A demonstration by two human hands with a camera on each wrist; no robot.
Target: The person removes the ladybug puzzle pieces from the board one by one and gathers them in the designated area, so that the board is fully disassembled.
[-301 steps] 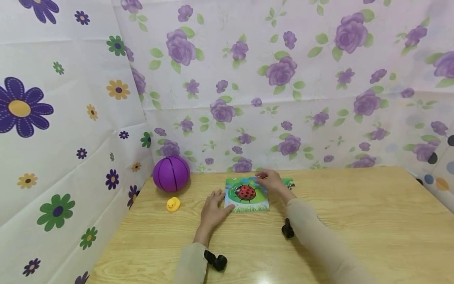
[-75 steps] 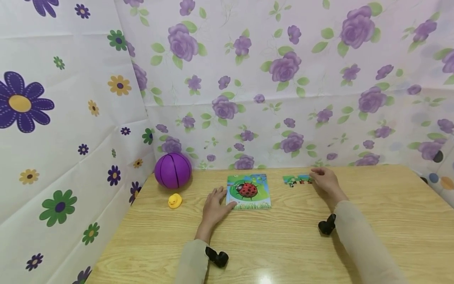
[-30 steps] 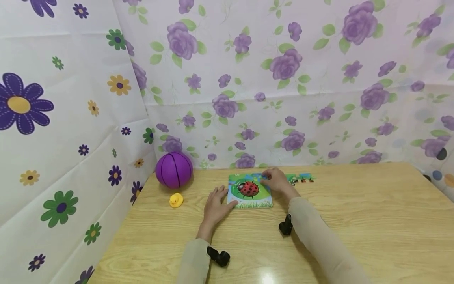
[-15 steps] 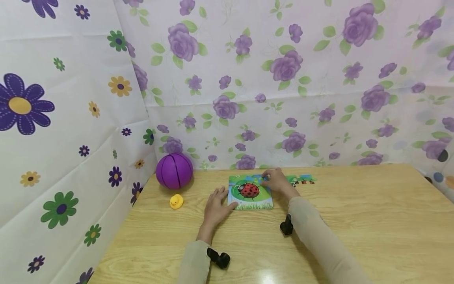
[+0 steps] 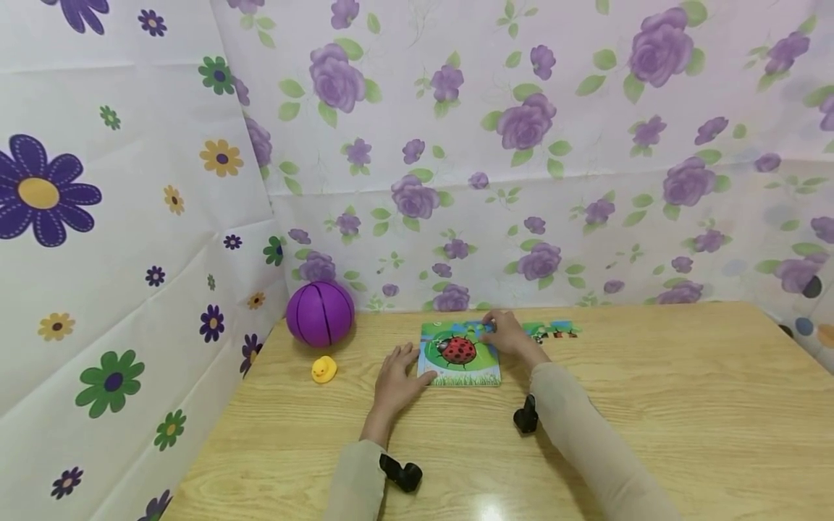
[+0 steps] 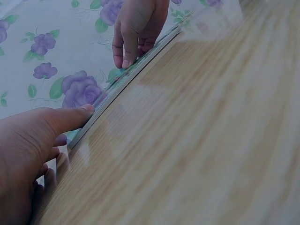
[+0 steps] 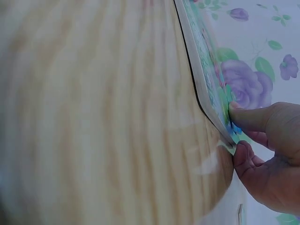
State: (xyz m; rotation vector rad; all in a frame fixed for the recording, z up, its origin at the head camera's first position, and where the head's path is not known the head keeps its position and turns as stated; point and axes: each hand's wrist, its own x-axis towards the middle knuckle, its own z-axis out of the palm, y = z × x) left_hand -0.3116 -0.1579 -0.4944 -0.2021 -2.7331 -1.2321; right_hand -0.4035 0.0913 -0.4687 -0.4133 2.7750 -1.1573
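Note:
A square ladybug jigsaw puzzle (image 5: 457, 354) lies flat on the wooden table in front of me. My left hand (image 5: 395, 383) rests along its left side, fingers extended, thumb tip on the lower left corner; the left wrist view shows that thumb (image 6: 77, 116) on the puzzle's edge. Over the upper right corner, my right hand (image 5: 511, 337) pinches a small blue and green puzzle piece (image 7: 236, 129) between thumb and fingers, close over the board. Part of that piece is hidden by the fingers. Right of the right hand, several puzzle pieces (image 5: 562, 329) lie in a row.
A purple ball (image 5: 321, 314) sits at the back left, with a yellow rubber duck (image 5: 323, 370) in front of it. Flower-printed cloth (image 5: 417, 145) hangs behind the table (image 5: 651, 405) and along its left side.
The right hand has gone to the row of pieces and come back left to the puzzle's upper right corner. That row reaches farther right than ten seconds ago. The left hand has stayed put.

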